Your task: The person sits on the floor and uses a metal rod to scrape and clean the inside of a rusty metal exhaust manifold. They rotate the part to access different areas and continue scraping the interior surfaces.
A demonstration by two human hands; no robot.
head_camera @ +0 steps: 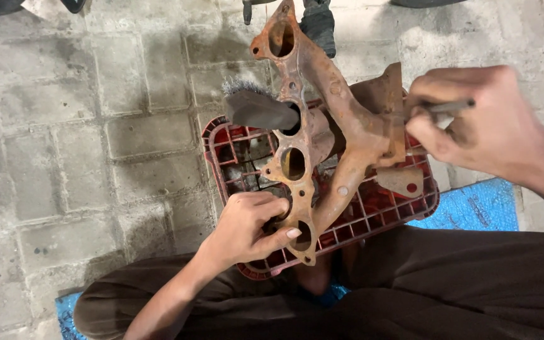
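Grey paving-stone floor [64, 126] under me, and I'm propping a rusty exhaust manifold [322, 113] on a red plastic crate [373, 214]. My left hand [247, 226] is gripping its lower flange, while my right hand [473, 119] is closed around a wire brush handle [451, 106].

I'm working on the ground of a rough outdoor repair yard, the sort of informal mechanic's spot where car parts get cleaned by hand. Under me is a floor of grey, stained concrete paving blocks [64, 145] with dark grime in the joints. A rusty orange cast-metal manifold with round ports [313, 126] rests on an upturned red plastic crate [373, 211] used as a bench. A grey-bristled wire brush [256, 104] lies against the part. A blue plastic sheet [473, 208] is spread to the right and near me where I sit.
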